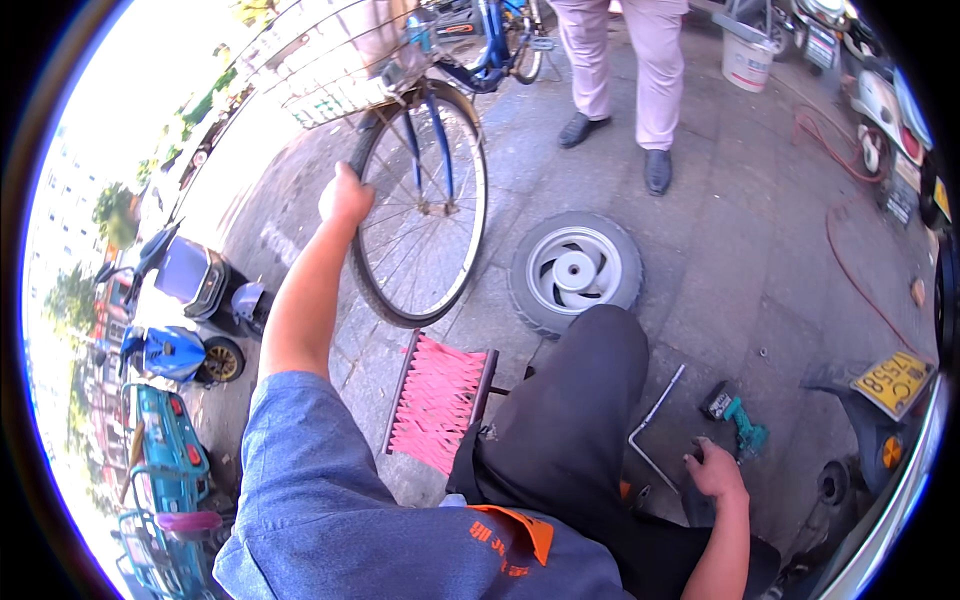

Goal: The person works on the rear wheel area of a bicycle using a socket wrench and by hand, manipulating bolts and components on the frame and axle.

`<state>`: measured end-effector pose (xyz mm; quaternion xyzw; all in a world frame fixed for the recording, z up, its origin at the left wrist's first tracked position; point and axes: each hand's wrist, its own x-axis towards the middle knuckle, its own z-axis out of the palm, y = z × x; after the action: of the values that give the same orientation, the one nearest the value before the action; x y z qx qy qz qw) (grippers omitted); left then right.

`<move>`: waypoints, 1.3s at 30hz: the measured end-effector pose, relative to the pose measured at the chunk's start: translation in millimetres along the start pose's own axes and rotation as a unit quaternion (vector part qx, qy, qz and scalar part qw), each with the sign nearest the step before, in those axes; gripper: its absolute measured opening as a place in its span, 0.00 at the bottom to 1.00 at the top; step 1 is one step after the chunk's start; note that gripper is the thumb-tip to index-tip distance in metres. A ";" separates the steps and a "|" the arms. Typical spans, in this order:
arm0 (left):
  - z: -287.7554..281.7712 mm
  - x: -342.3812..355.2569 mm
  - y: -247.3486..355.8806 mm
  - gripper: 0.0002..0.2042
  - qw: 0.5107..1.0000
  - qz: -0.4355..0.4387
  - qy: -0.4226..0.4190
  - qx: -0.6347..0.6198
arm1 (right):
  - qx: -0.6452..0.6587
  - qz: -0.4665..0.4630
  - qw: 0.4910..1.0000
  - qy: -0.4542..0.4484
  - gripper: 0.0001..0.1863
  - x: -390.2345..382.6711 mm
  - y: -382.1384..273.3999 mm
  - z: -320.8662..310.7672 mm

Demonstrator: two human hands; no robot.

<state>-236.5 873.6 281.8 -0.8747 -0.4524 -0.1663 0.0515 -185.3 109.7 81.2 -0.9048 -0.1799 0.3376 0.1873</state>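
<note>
My left hand (347, 197) reaches out to the front wheel (420, 212) of a blue bicycle. Its fingers are closed at the near left side of the tire. Low on the right, my right hand (717, 470) hangs over the pavement with fingers apart and nothing in it. Just beyond that hand lies a teal and black cordless power tool (741, 420). An L-shaped metal wrench (655, 413) rests on the ground between my leg and the tool. A loose scooter wheel (575, 273) with a grey rim lies flat ahead of my knee.
A folding stool (437, 403) with pink webbing stands beside my leg. A person (655, 80) in light trousers stands beyond the loose wheel. A white bucket (747, 60), a red hose (862, 290) and parked scooters (890, 130) line the right. More vehicles stand at left, including a blue scooter (175, 352).
</note>
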 end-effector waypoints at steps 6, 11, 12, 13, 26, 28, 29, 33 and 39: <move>-2.8 -29.4 37.9 0.38 0.998 -0.039 0.023 0.052 | -0.001 -0.003 0.997 0.073 0.28 -26.4 -11.4 -21.0; 14.8 -72.9 62.4 0.38 0.958 0.176 0.213 0.083 | 0.014 -0.015 0.992 0.128 0.28 -75.4 -29.3 -42.0; 15.1 -94.7 85.1 0.36 0.951 0.227 0.204 0.044 | 0.008 -0.014 0.989 0.147 0.28 -86.4 -30.3 -47.1; 14.9 -117.5 108.9 0.35 0.959 0.241 0.150 0.004 | 0.002 -0.013 0.986 0.164 0.28 -97.9 -31.7 -50.3; -59.9 -342.8 434.6 0.19 0.539 0.771 -0.216 -0.263 | 0.021 0.063 0.994 0.082 0.27 -107.8 23.5 -24.8; -9.5 -362.7 442.0 0.19 0.563 0.734 -0.309 -0.221 | -0.019 0.048 0.997 0.050 0.27 -98.8 21.5 -9.0; 23.8 -370.5 441.7 0.20 0.581 0.724 -0.361 -0.091 | -0.040 0.038 0.998 0.032 0.27 -95.7 18.5 -4.0; 35.2 -390.4 469.8 0.24 0.439 0.768 -0.441 0.149 | 0.039 0.022 0.999 0.030 0.28 -98.2 26.0 -1.5; 7.0 -394.4 466.1 0.15 0.587 0.714 -0.317 -0.210 | 0.038 0.052 0.994 0.089 0.28 -93.0 22.8 -16.2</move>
<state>-69.1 297.1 170.3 -0.9004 0.3778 0.1214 -0.1785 -235.5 44.4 132.6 -0.9318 -0.1019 0.2714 0.2186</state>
